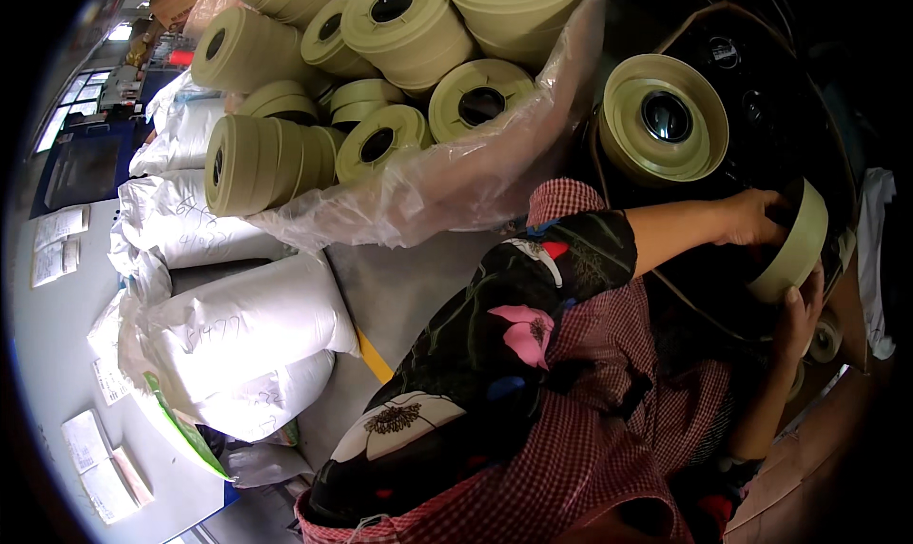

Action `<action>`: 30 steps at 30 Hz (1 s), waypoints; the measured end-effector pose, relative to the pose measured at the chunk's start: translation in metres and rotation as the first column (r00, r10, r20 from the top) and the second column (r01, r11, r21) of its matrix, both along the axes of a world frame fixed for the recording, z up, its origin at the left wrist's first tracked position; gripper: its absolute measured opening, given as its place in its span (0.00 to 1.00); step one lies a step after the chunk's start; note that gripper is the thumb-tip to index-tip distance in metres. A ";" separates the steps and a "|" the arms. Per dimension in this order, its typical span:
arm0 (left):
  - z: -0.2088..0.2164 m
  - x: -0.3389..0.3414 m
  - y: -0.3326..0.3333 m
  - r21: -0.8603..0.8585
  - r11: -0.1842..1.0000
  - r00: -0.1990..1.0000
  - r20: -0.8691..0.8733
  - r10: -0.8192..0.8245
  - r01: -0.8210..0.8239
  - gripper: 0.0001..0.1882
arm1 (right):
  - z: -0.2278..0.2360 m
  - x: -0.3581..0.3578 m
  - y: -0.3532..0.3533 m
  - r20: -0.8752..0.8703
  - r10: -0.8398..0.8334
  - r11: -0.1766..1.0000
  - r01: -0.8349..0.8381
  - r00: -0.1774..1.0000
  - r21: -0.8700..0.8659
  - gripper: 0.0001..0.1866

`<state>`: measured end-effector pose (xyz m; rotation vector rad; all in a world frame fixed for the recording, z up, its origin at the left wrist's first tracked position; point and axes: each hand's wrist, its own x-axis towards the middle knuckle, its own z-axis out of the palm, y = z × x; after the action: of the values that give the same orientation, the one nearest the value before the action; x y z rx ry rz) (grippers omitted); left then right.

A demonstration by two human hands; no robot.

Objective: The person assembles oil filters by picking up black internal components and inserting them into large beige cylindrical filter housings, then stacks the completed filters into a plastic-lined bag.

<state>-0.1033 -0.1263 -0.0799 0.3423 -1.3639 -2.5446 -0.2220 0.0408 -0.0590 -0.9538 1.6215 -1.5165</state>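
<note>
Over a box at the right, both of my hands hold an olive-green round plastic part (804, 244), tilted on its side. My left hand (758, 218) grips its left side, with the fingertips partly hidden in its dark inner side. My right hand (801, 314) holds the lower edge, fingers against the outer wall. Just above my left forearm, a larger olive-green flanged part (663, 118) with a dark round centre hole sits at the box.
A clear plastic bag (409, 197) with many olive-green parts stands at the upper left. Full white sacks (257, 320) are stacked left of me. The box has a dark lining (761, 154) and a cardboard rim (709, 13). A yellow floor line (374, 356) runs beside the sacks.
</note>
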 end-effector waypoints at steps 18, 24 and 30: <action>0.021 0.002 -0.009 -0.273 0.959 0.992 0.122 -0.040 0.072 0.31 | -0.044 -0.054 0.008 -0.177 -0.243 0.881 0.293 0.954 0.371 0.19; 0.013 0.004 -0.001 -0.391 0.920 0.997 0.070 0.022 0.007 0.30 | -0.023 -0.013 -0.006 -0.381 -0.265 0.961 0.274 0.886 -0.031 0.22; 0.022 0.014 -0.005 -0.659 0.751 0.991 0.115 0.062 0.030 0.31 | -0.005 -0.029 -0.002 0.407 0.017 0.879 -0.208 0.913 0.430 0.17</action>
<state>-0.0890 -0.1317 -0.0579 0.3737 -2.1764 -1.8581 -0.2505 0.0389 -0.0635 -0.4322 1.4996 -1.0713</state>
